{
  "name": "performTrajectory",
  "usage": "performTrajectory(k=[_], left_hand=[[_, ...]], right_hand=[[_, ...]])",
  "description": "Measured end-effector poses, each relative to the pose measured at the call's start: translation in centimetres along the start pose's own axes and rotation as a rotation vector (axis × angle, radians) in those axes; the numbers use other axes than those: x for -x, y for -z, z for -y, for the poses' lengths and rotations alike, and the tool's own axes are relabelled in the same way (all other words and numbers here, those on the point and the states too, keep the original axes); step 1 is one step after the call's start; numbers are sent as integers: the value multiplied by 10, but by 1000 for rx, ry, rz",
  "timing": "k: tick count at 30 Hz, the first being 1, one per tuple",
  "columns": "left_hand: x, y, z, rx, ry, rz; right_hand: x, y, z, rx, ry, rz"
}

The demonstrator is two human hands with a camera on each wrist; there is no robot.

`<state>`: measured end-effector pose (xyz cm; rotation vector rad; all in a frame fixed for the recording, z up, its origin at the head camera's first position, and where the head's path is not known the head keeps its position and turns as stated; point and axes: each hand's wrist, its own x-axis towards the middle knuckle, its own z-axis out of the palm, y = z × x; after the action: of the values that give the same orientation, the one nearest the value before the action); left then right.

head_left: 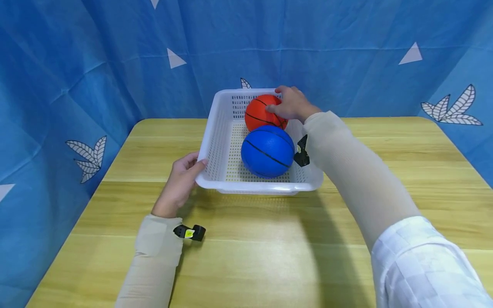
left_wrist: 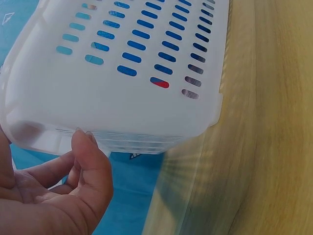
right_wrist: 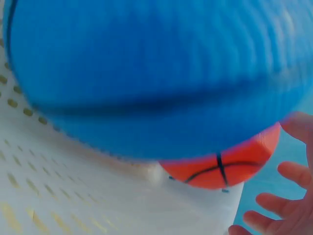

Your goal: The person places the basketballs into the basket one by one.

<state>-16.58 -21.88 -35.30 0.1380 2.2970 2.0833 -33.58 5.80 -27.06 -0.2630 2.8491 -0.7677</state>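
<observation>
A white perforated plastic basket point(head_left: 259, 187) holds a red ball point(head_left: 257, 114) and a larger blue ball point(head_left: 267, 152), both with black basketball lines. My left hand point(head_left: 179, 186) grips the basket's near left corner, thumb over the rim and fingers beneath it. In the left wrist view that thumb point(left_wrist: 92, 169) lies against the basket's wall. At the far right corner, my right hand point(head_left: 294, 104) has its thumb over the red ball and its fingertips at the rim. Its fingers point(right_wrist: 279, 205) are spread in the right wrist view, where the blue ball covers much of the red one.
Under the basket is a light wooden table point(head_left: 246, 256), with the basket's shadow falling on it. A blue curtain point(head_left: 327, 47) with white triangles and leaf prints hangs behind and at the sides. Each sleeved wrist carries a small black camera point(head_left: 196, 232).
</observation>
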Motion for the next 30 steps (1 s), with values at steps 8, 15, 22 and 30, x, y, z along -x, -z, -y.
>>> performTrajectory(k=[8,15,22,30], left_hand=[[-2,4,1,2,2,-3],[2,7,5,-5,4,-5],[5,10,6,-14,7,-18],[5,13,9,-13,5,-24]], right_hand=[[2,8,-7,-11,-9,-5],[7,8,-10,-36,-23,-15],[7,12,-8,-36,26,-57],[18,16,-10,-18,146,-146]])
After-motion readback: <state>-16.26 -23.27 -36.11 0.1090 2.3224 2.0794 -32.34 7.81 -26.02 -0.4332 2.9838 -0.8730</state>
